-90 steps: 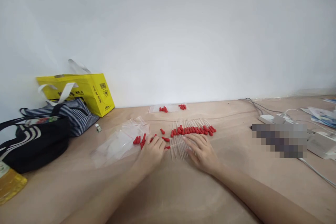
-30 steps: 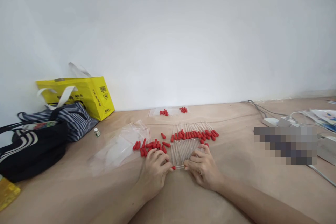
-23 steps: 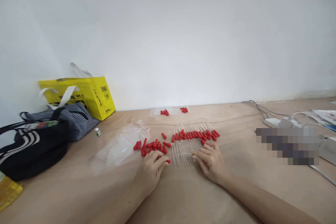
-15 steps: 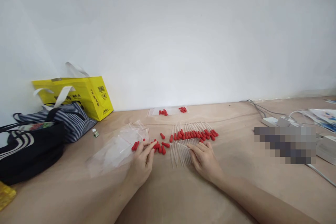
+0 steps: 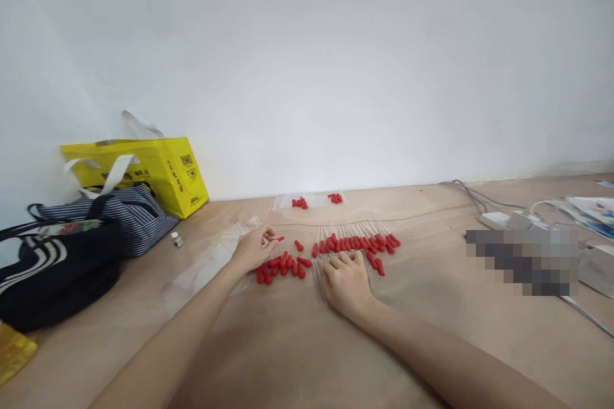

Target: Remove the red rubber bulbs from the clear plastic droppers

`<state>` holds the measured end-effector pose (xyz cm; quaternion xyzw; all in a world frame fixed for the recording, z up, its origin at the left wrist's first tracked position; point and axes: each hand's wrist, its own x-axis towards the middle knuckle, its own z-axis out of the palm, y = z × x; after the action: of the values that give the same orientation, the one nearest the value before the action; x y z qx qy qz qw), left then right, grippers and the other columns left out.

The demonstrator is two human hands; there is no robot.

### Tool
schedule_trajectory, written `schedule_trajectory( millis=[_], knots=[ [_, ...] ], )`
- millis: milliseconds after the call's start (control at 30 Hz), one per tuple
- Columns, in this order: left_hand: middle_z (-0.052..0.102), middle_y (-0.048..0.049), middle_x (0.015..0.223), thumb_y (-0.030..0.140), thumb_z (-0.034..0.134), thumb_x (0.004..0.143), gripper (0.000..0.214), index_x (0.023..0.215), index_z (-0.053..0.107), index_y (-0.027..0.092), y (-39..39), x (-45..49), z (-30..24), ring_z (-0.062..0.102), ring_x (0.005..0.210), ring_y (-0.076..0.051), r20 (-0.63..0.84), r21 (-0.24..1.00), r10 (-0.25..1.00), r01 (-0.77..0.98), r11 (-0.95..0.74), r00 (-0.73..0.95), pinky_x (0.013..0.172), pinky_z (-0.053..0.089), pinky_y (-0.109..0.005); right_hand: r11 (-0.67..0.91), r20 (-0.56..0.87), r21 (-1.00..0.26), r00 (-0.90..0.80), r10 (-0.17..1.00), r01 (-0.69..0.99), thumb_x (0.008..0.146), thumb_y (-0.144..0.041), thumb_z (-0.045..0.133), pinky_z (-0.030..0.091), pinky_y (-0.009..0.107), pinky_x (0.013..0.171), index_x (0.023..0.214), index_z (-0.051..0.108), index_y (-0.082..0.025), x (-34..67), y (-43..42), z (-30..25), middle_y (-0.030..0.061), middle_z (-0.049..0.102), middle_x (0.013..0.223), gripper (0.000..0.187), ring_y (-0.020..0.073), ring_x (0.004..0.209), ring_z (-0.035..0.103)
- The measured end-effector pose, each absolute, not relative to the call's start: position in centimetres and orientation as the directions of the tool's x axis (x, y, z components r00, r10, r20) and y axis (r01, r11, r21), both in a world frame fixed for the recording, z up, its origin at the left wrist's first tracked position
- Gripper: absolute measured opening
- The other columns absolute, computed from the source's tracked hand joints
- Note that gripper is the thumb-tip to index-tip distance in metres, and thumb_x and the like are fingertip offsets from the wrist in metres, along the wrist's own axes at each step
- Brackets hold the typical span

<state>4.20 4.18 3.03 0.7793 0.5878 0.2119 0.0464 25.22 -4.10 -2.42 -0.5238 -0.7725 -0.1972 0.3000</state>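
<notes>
My left hand is raised over the left side of a loose group of red rubber bulbs. One small red bulb is pinched at its fingertips. Clear thin tubes, probably glass droppers, lie in a bundle under my right hand. Its fingers are curled down onto the tubes, and the fingertips are partly hidden. Behind this hand runs a row of tubes with red bulbs on their ends. Two more red bulbs lie just right of the hand.
Clear plastic bags are spread left of the bulbs. A bag with red-bulbed droppers lies by the wall. A tiny bottle, a striped bag, a black bag and a yellow bag stand left. Chargers and cables are right.
My left hand has drawn back up and left from the bulbs with one at its fingertips. My right hand has shifted left over the tubes; another red bulb now shows to its right.
</notes>
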Motion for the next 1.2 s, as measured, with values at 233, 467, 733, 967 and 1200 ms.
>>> schedule_trajectory(
  millis=[233, 467, 733, 967, 1200],
  knots=[
    [0.066, 0.0014, 0.067, 0.038, 0.053, 0.068, 0.018, 0.062, 0.061, 0.022, 5.1, 5.0, 2.8, 0.06, 0.071, -0.019, 0.134, 0.225, 0.963, 0.939, -0.258, 0.233, 0.072, 0.039, -0.031, 0.303, 0.496, -0.059, -0.236, 0.836, 0.951, 0.073, -0.018, 0.049, 0.019, 0.035, 0.067, 0.069, 0.06, -0.016, 24.1, -5.0, -1.7, 0.007, 0.062, 0.073, 0.012, 0.0187, 0.074, 0.049],
    [0.065, -0.0041, 0.092, 0.037, 0.049, 0.073, 0.021, 0.072, 0.065, 0.023, 4.8, 7.8, 3.1, 0.053, 0.095, -0.024, 0.205, 0.139, 0.946, 0.949, -0.283, 0.252, 0.083, 0.034, -0.038, 0.311, 0.552, -0.116, -0.199, 0.81, 0.943, 0.079, -0.023, 0.046, 0.018, 0.033, 0.065, 0.062, 0.06, -0.018, 25.0, -4.9, -1.8, 0.0045, 0.061, 0.069, 0.023, 0.0162, 0.072, 0.048],
    [0.06, -0.0093, 0.1, 0.041, 0.051, 0.069, 0.026, 0.062, 0.065, 0.02, 4.1, 13.5, 2.3, 0.046, 0.103, -0.029, 0.213, 0.03, 0.922, 0.941, -0.337, 0.324, 0.087, 0.03, -0.046, 0.344, 0.746, -0.116, -0.147, 0.649, 0.932, 0.081, -0.022, 0.045, 0.02, 0.031, 0.066, 0.071, 0.064, -0.021, 31.3, -5.2, -2.5, 0.0013, 0.06, 0.063, 0.021, 0.0134, 0.066, 0.046],
    [0.062, -0.0133, 0.093, 0.035, 0.051, 0.07, 0.023, 0.068, 0.065, 0.017, 4.1, 14.1, 2.6, 0.049, 0.099, -0.032, 0.22, -0.012, 0.941, 0.966, -0.26, 0.256, 0.079, 0.035, -0.044, 0.382, 0.76, -0.134, -0.152, 0.632, 0.914, 0.08, -0.019, 0.046, 0.022, 0.03, 0.067, 0.071, 0.063, -0.02, 33.5, -5.3, -3.4, 0.0003, 0.057, 0.061, 0.019, 0.0128, 0.065, 0.045],
    [0.062, -0.0067, 0.086, 0.024, 0.039, 0.082, 0.02, 0.077, 0.058, 0.018, -1.4, 10.4, 3.4, 0.053, 0.089, -0.022, 0.373, -0.048, 0.854, 0.927, -0.373, 0.363, 0.089, 0.027, -0.043, 0.514, 0.8, -0.138, -0.211, 0.562, 0.846, 0.08, -0.02, 0.047, 0.027, 0.031, 0.071, 0.088, 0.062, -0.02, 32.2, -6.0, -2.9, 0.0022, 0.059, 0.072, 0.017, 0.0139, 0.07, 0.047]
  ],
)
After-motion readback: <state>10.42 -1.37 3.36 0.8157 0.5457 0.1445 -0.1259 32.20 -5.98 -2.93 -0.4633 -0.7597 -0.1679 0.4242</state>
